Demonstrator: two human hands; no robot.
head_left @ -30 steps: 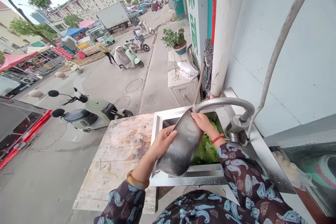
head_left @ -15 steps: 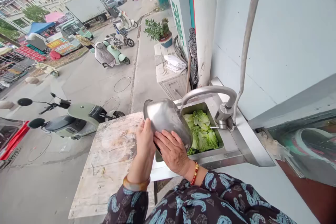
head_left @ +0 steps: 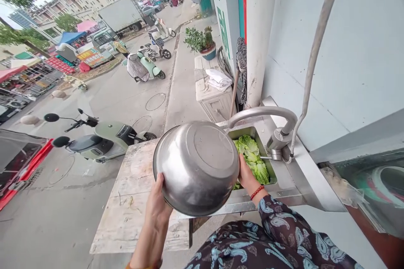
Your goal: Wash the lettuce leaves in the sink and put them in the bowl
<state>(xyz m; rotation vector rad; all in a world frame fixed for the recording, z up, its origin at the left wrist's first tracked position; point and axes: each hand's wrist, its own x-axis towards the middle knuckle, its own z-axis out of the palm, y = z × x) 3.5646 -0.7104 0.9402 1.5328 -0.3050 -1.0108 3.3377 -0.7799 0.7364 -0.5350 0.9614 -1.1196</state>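
A steel mixing bowl (head_left: 197, 164) is held bottom up, its flat base facing me. My left hand (head_left: 158, 201) grips its near-left rim, with the thumb on the outside and the other fingers hidden beneath. My right hand (head_left: 248, 176) is closed on the bowl's right side, its fingers partly hidden behind the bowl. Just right of the bowl, leafy green lettuce (head_left: 252, 155) lies in a metal sink (head_left: 274, 176). The bowl covers the sink's left part. A curved faucet (head_left: 261, 111) arches above the sink, its spout end close to the bowl.
A weathered wooden board (head_left: 126, 214) extends left of the sink. Beyond stand a white cabinet (head_left: 214, 101) with folded cloth (head_left: 218, 79) and a potted plant (head_left: 208, 50). A grey hose (head_left: 315, 59) hangs at the right wall. A scooter (head_left: 101, 138) is parked at left.
The bowl has turned from a tilted, side-on pose to bottom up and shifted left. My right hand has moved from its near face to its right side; my left hand remains at the rim.
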